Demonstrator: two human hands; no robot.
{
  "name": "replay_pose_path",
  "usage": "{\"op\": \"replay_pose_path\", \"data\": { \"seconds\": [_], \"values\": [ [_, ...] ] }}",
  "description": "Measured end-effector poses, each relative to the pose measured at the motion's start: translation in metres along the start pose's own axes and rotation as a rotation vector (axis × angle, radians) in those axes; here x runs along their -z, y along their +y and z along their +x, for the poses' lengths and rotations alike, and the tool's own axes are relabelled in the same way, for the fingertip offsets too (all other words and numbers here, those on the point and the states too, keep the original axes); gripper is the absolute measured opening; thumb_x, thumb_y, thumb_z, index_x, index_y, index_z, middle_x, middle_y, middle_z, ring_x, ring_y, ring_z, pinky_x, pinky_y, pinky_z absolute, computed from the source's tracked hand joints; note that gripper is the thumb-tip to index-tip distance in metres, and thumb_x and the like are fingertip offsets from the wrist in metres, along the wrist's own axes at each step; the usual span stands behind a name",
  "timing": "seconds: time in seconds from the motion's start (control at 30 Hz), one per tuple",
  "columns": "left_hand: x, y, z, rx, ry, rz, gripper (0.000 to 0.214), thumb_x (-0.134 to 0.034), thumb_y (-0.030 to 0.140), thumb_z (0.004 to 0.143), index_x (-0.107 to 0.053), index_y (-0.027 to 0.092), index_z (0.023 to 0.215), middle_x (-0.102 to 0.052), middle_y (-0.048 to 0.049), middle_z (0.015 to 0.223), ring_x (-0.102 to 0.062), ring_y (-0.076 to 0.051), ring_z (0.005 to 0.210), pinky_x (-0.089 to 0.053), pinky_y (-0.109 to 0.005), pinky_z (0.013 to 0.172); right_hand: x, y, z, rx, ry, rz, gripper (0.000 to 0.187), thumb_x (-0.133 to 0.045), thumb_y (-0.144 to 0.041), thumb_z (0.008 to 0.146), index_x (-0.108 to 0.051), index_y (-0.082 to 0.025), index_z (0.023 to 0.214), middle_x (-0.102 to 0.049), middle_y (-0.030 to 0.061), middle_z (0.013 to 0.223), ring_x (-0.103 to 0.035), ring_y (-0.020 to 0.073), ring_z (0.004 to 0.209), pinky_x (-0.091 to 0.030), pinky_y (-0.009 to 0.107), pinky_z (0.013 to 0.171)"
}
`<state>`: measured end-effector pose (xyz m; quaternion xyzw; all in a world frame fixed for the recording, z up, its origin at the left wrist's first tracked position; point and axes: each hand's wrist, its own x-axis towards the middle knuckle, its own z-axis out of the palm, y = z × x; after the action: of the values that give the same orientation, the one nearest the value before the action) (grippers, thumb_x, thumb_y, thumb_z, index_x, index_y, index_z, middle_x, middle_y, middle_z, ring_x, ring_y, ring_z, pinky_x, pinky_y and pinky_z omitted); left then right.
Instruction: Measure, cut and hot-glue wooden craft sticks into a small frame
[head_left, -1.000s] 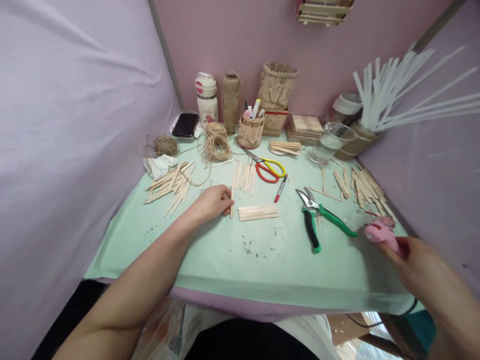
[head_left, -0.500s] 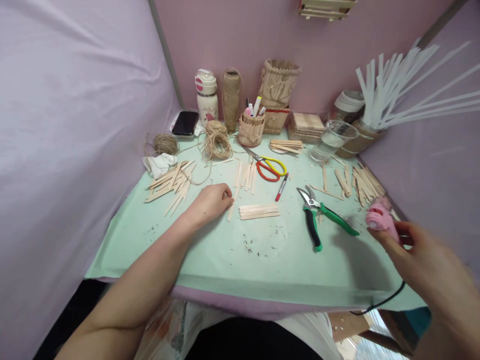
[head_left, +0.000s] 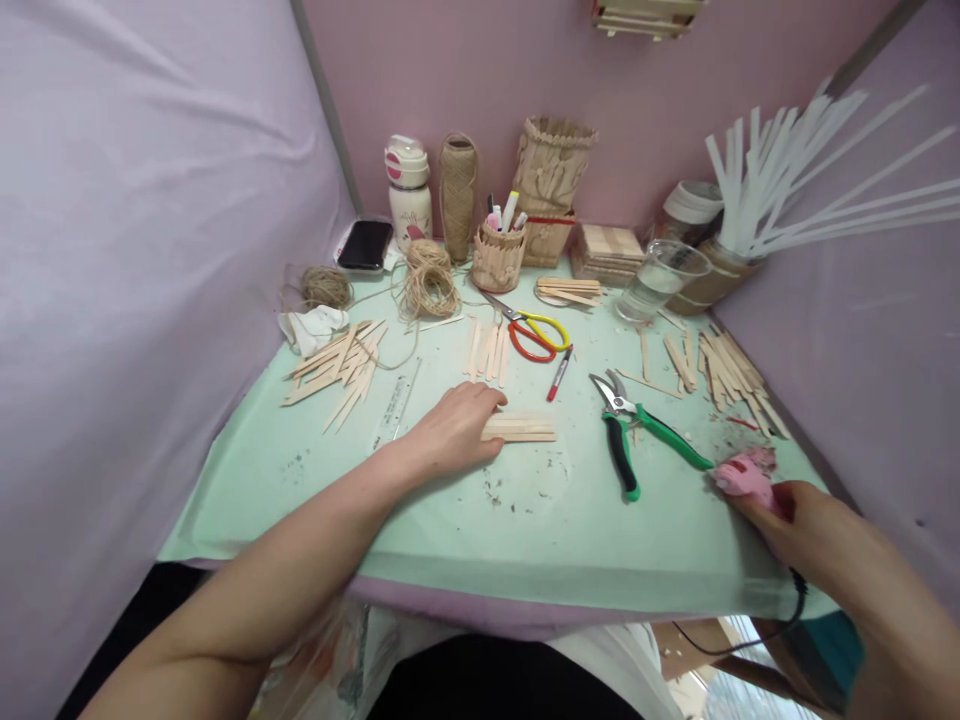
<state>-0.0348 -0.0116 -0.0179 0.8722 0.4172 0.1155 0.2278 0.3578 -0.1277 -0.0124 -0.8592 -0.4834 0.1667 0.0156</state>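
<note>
In the head view, my left hand (head_left: 465, 425) is closed around the left end of a small row of flat wooden craft sticks (head_left: 529, 428), thumb on the near edge and fingers on the far edge. The row lies flat on the table, its left part hidden under my hand. At the right, my right hand (head_left: 799, 515) grips a pink glue gun (head_left: 746, 477), held low at the table with its black cord hanging down. Left of my left hand lies a clear ruler (head_left: 401, 400). Several loose craft sticks (head_left: 486, 350) lie just beyond it.
Green-handled pruning shears (head_left: 624, 430) lie between my hands. Scissors (head_left: 536, 333) and a red-capped marker (head_left: 559, 373) are farther back. Stick piles (head_left: 341, 365) flank both sides. Twine (head_left: 429, 285), a bottle (head_left: 410, 200) and a water cup (head_left: 660, 285) stand behind.
My left hand has moved right, from a single slanted stick onto the row of craft sticks, uncovering the ruler. My right hand has lowered the glue gun toward the table.
</note>
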Motion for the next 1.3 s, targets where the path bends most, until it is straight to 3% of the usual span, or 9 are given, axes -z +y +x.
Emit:
{"op": "replay_pose_path", "data": {
  "seconds": [0.23,0.33,0.4,0.53,0.67,0.77,0.9,1.03,1.3],
  "values": [
    [0.034,-0.008,-0.007,0.003,-0.002,-0.084,0.037,-0.066,0.025,0.076,-0.058,0.019,0.112,-0.066,-0.0079,0.108,-0.061,-0.025,0.102,-0.046,-0.036,0.091,0.017,-0.025,-0.016,0.107,0.293,-0.149,0.057,-0.059,-0.079,0.069,-0.062,-0.024,0.085,-0.065,0.0193,0.082,-0.065,0.0385,0.075,-0.045,0.046,0.059],
    [0.046,-0.014,-0.008,0.006,-0.055,-0.206,0.036,-0.067,0.03,0.076,-0.058,0.021,0.109,-0.067,-0.0044,0.107,-0.062,-0.022,0.098,-0.048,-0.032,0.087,0.015,-0.083,-0.038,0.565,0.487,0.042,0.064,-0.046,-0.077,0.083,-0.063,-0.02,0.106,-0.067,0.0193,0.098,-0.065,0.0365,0.093,-0.051,0.05,0.075],
    [0.048,-0.016,-0.008,0.022,-0.08,-0.257,0.035,-0.068,0.031,0.075,-0.058,0.022,0.107,-0.068,-0.0028,0.103,-0.063,-0.021,0.095,-0.048,-0.032,0.086,0.0,-0.128,-0.048,0.931,0.431,0.142,0.049,-0.05,-0.058,0.092,-0.058,-0.021,0.122,-0.065,0.0177,0.118,-0.062,0.0325,0.11,-0.05,0.049,0.089],
    [0.042,-0.017,-0.008,0.071,-0.12,-0.327,0.032,-0.069,0.026,0.073,-0.06,0.022,0.104,-0.068,-0.0017,0.097,-0.064,-0.02,0.089,-0.049,-0.031,0.082,-0.041,-0.189,-0.047,1.21,0.358,0.136,0.023,-0.053,-0.024,0.096,-0.062,-0.02,0.116,-0.066,0.0142,0.118,-0.061,0.0273,0.104,-0.05,0.041,0.081],
    [0.044,-0.025,-0.013,0.105,-0.125,-0.404,0.042,-0.075,0.033,0.075,-0.059,0.021,0.112,-0.07,-0.0041,0.104,-0.065,-0.02,0.095,-0.05,-0.032,0.087,-0.061,-0.195,-0.035,1.244,0.413,0.165,0.02,-0.049,-0.009,0.094,-0.067,-0.018,0.096,-0.071,0.0074,0.09,-0.06,0.0212,0.082,-0.045,0.035,0.07],
    [0.054,-0.038,-0.018,0.046,-0.088,-0.281,0.069,-0.082,0.045,0.071,-0.053,0.024,0.131,-0.061,-0.0092,0.133,-0.055,-0.026,0.124,-0.043,-0.039,0.105,-0.055,-0.188,-0.029,1.178,0.431,0.258,0.015,-0.053,-0.011,0.094,-0.066,-0.018,0.097,-0.071,0.0079,0.09,-0.06,0.0212,0.083,-0.046,0.035,0.072],
    [0.051,-0.049,-0.024,-0.054,-0.163,-0.049,0.074,-0.077,0.048,0.079,-0.047,0.025,0.143,-0.043,-0.0108,0.155,-0.033,-0.031,0.145,-0.03,-0.049,0.115,-0.043,-0.19,-0.027,1.121,0.398,0.316,0.01,-0.056,-0.012,0.093,-0.063,-0.018,0.097,-0.069,0.0077,0.091,-0.061,0.0211,0.085,-0.048,0.035,0.075],
    [0.028,-0.045,-0.028,-0.034,-0.208,0.139,0.07,-0.068,0.048,0.088,-0.043,0.019,0.146,-0.039,-0.0129,0.157,-0.027,-0.033,0.148,-0.026,-0.051,0.114,-0.044,-0.201,-0.027,1.163,0.326,0.294,0.009,-0.056,-0.011,0.093,-0.062,-0.017,0.095,-0.069,0.0071,0.089,-0.061,0.0202,0.083,-0.048,0.035,0.074],
    [0.006,-0.041,-0.034,0.012,-0.031,0.248,0.066,-0.064,0.054,0.089,-0.049,0.015,0.14,-0.047,-0.0159,0.151,-0.038,-0.035,0.142,-0.03,-0.049,0.106,-0.056,-0.205,-0.022,1.329,0.21,0.396,0.019,-0.062,-0.002,0.087,-0.062,-0.013,0.102,-0.07,0.0103,0.092,-0.06,0.0201,0.084,-0.051,0.036,0.073]
  ]
}}
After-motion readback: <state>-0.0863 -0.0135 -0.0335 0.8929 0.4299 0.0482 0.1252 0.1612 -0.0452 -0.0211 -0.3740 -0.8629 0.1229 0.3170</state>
